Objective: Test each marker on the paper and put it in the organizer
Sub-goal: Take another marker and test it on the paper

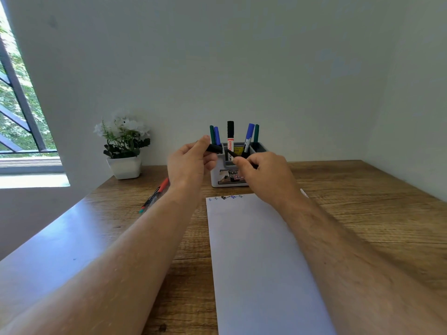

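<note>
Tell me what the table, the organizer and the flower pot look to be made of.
Table: wood or wood-look laminate, judging by brown grain lines and a soft sheen near the window. Organizer: likely plastic, smooth grey-white moulded walls with rounded corners. Flower pot: white, smooth and slightly glossy; ceramic or plastic, hard to tell.

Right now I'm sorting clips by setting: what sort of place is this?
Probably a home desk or small study corner: a wooden table against a plain wall, a marker organizer, a potted white flower and a barred window onto greenery.
</note>
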